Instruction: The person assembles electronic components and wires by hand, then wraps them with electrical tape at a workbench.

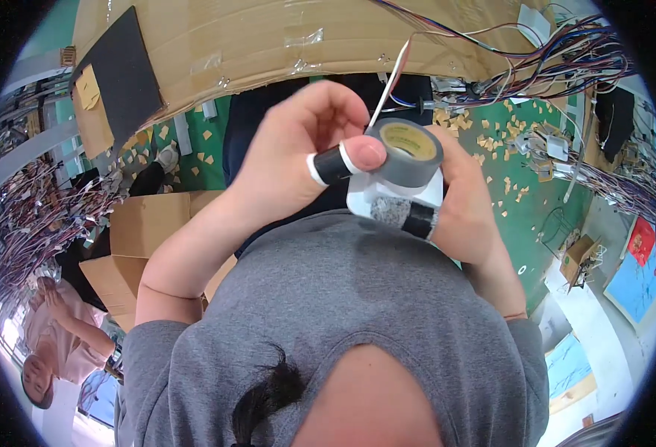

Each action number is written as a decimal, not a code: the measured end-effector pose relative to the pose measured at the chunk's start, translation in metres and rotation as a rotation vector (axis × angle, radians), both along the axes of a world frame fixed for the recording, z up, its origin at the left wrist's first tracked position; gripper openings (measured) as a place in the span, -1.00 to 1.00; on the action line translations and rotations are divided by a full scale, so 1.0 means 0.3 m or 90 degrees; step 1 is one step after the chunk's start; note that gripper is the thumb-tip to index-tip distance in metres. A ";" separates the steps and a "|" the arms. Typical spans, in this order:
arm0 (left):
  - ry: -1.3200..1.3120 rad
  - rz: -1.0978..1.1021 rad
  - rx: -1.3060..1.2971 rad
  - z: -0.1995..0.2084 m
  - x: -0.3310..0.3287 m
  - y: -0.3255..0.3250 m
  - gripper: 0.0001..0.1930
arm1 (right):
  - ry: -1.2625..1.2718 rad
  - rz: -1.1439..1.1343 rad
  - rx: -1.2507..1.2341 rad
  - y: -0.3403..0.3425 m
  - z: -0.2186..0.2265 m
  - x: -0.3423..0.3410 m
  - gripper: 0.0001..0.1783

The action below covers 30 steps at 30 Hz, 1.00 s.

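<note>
My left hand is closed, with its fingers curled and its thumb pointing right, against the side of a grey tape roll. A band of black tape with white edges wraps that thumb. Thin white and brown wires run down to my left fingertips, where the thumb hides their lower end. The roll sits in a white tape holder with a grey fuzzy patch and a black strip on its front. From the right side my right hand grips this holder; most of its fingers are hidden behind it.
Ahead is a cardboard-covered worktop with a black sheet at its left. A wire bundle lies on its right. More wires hang at left, near another person. An open carton stands by my left arm. Scraps litter the green floor.
</note>
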<state>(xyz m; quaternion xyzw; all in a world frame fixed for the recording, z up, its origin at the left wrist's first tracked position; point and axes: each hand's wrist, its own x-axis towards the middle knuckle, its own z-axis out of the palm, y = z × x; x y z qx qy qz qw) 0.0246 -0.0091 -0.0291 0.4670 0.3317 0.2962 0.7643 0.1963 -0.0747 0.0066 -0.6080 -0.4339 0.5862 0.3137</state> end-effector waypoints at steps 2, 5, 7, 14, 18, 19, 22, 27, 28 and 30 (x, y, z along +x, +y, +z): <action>0.043 -0.022 -0.011 -0.006 0.000 -0.010 -0.71 | 0.103 -0.033 -0.040 0.002 -0.005 -0.003 -0.51; 0.133 -0.074 0.093 0.010 -0.001 -0.008 -0.68 | -0.013 0.058 -0.004 0.010 -0.001 0.012 -0.45; 0.163 -0.103 0.136 0.016 -0.006 0.014 -0.70 | -0.056 0.108 -0.004 0.011 -0.020 0.014 -0.40; 0.194 -0.149 0.358 0.055 -0.034 0.096 -0.75 | -0.246 0.069 0.308 0.057 -0.066 0.009 -0.14; 0.239 -0.100 0.444 0.061 -0.063 0.093 -0.78 | -0.225 0.131 0.467 0.089 -0.056 -0.027 -0.64; 0.265 -0.099 0.502 0.050 -0.065 0.084 -0.84 | -0.140 0.063 0.375 0.075 -0.098 -0.047 -0.68; 0.210 -0.149 0.483 0.099 -0.068 0.094 -0.85 | 0.084 0.087 0.154 0.099 -0.066 -0.011 -0.74; 0.333 -0.153 0.556 0.207 -0.121 0.064 -0.85 | -0.061 0.310 0.334 0.187 -0.010 -0.030 -0.77; 0.372 -0.143 0.590 0.205 -0.142 0.061 -0.83 | -0.104 0.350 0.349 0.197 0.008 -0.057 -0.87; 0.381 -0.148 0.564 0.227 -0.185 0.065 -0.81 | -0.066 0.323 0.262 0.212 0.034 -0.096 -0.92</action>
